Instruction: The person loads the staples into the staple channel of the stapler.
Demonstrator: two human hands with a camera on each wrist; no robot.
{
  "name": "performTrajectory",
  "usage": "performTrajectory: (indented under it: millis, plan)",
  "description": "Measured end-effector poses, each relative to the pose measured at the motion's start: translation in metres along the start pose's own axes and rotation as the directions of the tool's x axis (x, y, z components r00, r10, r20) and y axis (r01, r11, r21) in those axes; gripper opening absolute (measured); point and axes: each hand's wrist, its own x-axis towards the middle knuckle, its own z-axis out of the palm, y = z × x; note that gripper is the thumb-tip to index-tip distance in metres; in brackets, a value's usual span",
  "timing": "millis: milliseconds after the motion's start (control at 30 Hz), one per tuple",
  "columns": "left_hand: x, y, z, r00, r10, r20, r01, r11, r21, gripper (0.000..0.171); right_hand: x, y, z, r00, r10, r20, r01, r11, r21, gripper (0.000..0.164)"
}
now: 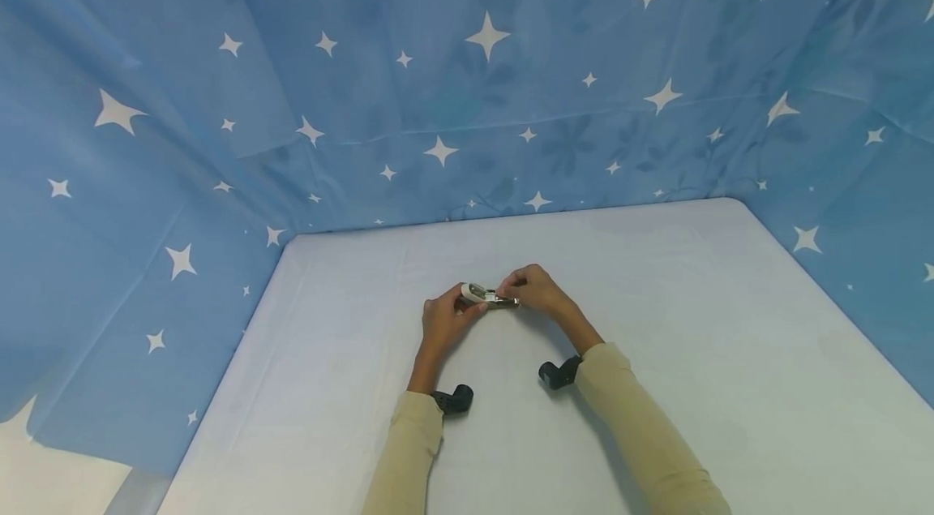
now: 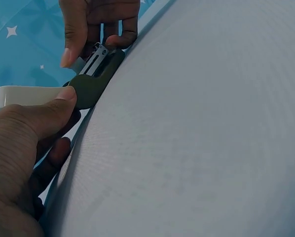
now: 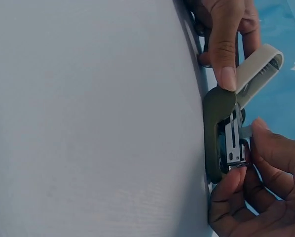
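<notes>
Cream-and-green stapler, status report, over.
Left hand grips cream-and-green stapler. Cream cover swung open. Right hand holds small grey strip beside silver metal magazine. Nothing visibly in the way.

Left hand (image 2: 21, 136) gripping an opened stapler (image 2: 91, 90), right hand (image 2: 108, 11) apparently pinching a small grey piece (image 2: 78, 64)

The left grip (image 2: 26, 140) partly hides the stapler (image 2: 91, 91); the right sleeve (image 1: 645, 434) is cut off

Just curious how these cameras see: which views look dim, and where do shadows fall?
Head view: bright, with a soft shadow beside the right sleeve; left wrist view: dimmer, the left hand partly in shade; right wrist view: also dim, with a soft shadow on the white tabletop near the right hand.
</notes>
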Motion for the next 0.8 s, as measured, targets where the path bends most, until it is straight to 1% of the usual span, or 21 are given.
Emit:
performTrajectory:
  millis: [67, 167, 267, 367, 433, 533, 633, 733, 800]
  plan:
    - [0.001, -0.0012, -0.0001, 1.0, 0.003, 0.005, -0.003, 1.0, -0.004, 0.023, 0.0009, -0.0002, 0.0011, 1.0, -0.022, -0.019, 0.021, 0.999, -0.029, 0.013]
    - [0.0015, -0.0018, -0.0006, 1.0, 0.011, 0.012, -0.01, 1.0, -0.015, 0.024, 0.0026, 0.001, 0.0039, 0.994, -0.093, -0.056, 0.087, 0.991, -0.102, 0.009]
    - [0.0013, -0.0013, -0.0014, 1.0, 0.02, 0.011, -0.02, 1.0, -0.021, 0.025, 0.0046, 0.0041, 0.0077, 0.977, -0.191, -0.091, 0.173, 0.969, -0.179, 0.005]
    - [0.0011, -0.0002, -0.0021, 0.999, 0.036, 0.007, -0.036, 0.999, -0.02, 0.026, 0.0054, 0.0066, 0.0095, 0.96, -0.256, -0.115, 0.228, 0.95, -0.213, 0.002]
    - [0.001, 0.0002, -0.0021, 0.999, 0.036, 0.005, -0.036, 0.999, -0.015, 0.026, 0.0055, 0.0073, 0.0097, 0.951, -0.285, -0.122, 0.252, 0.941, -0.227, 0.002]
    - [0.0005, 0.0005, -0.0019, 0.999, 0.041, -0.003, -0.041, 0.999, -0.01, 0.025, 0.0053, 0.0073, 0.0096, 0.943, -0.31, -0.123, 0.272, 0.928, -0.256, 0.006]
    - [0.0001, 0.0005, -0.0016, 0.999, 0.042, -0.01, -0.042, 0.999, -0.006, 0.025, 0.0056, 0.0063, 0.0088, 0.93, -0.35, -0.109, 0.304, 0.902, -0.305, 0.007]
    - [-0.0002, 0.0007, -0.0018, 0.999, 0.044, -0.013, -0.044, 0.999, 0.0, 0.026, 0.0064, 0.0046, 0.0079, 0.921, -0.382, -0.076, 0.331, 0.87, -0.365, 0.006]
    - [-0.0005, 0.0005, -0.0022, 0.999, 0.045, -0.014, -0.045, 0.999, 0.004, 0.026, 0.0066, 0.0028, 0.0073, 0.923, -0.383, -0.041, 0.338, 0.855, -0.394, 0.006]
